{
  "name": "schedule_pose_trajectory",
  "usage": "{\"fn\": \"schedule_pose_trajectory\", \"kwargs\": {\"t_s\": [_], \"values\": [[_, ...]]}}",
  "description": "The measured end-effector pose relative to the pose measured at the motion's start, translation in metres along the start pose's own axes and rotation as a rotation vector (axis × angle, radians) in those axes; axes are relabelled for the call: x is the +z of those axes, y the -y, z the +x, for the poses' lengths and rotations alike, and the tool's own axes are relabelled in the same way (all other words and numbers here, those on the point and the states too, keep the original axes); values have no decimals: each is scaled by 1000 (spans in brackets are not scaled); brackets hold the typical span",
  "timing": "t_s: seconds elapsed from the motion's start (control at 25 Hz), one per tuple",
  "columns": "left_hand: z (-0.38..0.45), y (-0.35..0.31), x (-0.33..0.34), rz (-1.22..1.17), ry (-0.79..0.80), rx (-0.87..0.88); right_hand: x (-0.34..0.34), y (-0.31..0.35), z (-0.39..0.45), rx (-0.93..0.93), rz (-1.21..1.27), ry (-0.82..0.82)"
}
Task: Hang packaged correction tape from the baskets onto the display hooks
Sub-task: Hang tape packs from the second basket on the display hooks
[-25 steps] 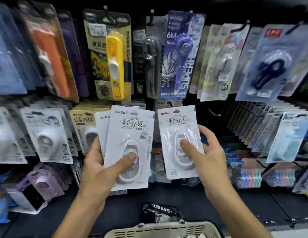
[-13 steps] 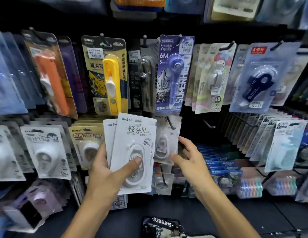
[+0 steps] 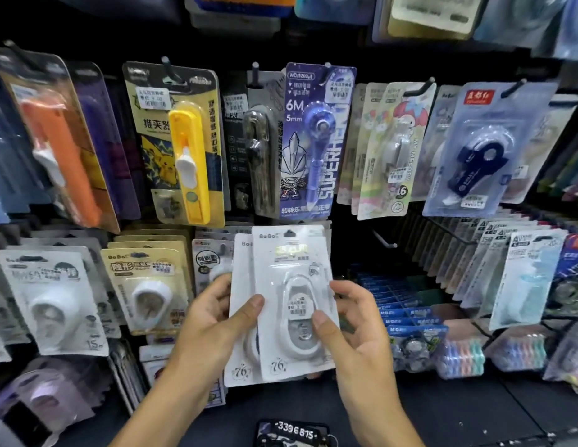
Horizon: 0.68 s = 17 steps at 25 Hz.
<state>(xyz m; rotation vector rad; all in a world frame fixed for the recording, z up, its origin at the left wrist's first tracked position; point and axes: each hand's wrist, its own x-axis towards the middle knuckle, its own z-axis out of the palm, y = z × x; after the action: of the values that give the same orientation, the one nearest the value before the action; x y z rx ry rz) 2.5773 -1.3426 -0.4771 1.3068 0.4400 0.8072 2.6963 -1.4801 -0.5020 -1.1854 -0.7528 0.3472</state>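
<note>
I hold two white correction tape packs in front of the display, one fanned behind the other. My right hand [image 3: 352, 330] pinches the front white pack [image 3: 290, 285] by its right edge, thumb on the blister. My left hand [image 3: 213, 321] grips the rear white pack [image 3: 242, 285], thumb on its face. Both packs stand upright, their hang holes at the top. A bare display hook [image 3: 384, 240] sticks out of the dark panel just right of the packs. The basket is out of view.
Rows of carded stationery hang all around: a yellow clip pusher pack [image 3: 181, 146], a purple 6M tape pack [image 3: 316, 140], a blue tape pack [image 3: 484, 150] and white tape packs [image 3: 55, 301] at left. A black numbered tag [image 3: 294, 433] lies at the bottom.
My right hand let go of the pack it had put on the hook and came back to the stack, taking hold of the front pack. The view tilted upward.
</note>
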Motion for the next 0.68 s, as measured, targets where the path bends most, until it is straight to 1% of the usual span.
{"fn": "schedule_pose_trajectory", "kwargs": {"t_s": [0.16, 0.24, 0.32, 0.44, 0.56, 0.6, 0.68], "values": [[-2, -5, -5, 63, -169, 36, -11, -5, -11, 60, 11, -92], [-1, -12, -15, 57, -273, 64, -21, -4, -13, 68, -100, -121], [0, -16, -22, 48, -330, 97, -26, -2, -15, 45, -220, -115], [-2, -16, -20, 84, -331, 114, -23, -2, -4, 37, -359, -75], [-6, -11, -15, 157, -289, 128, -12, 0, 18, 186, -399, -1], [-6, -9, -15, 171, -281, 129, -8, 1, 21, 206, -412, 3], [-5, -7, -13, 180, -255, 111, -1, 2, 15, 105, -428, 25]]}}
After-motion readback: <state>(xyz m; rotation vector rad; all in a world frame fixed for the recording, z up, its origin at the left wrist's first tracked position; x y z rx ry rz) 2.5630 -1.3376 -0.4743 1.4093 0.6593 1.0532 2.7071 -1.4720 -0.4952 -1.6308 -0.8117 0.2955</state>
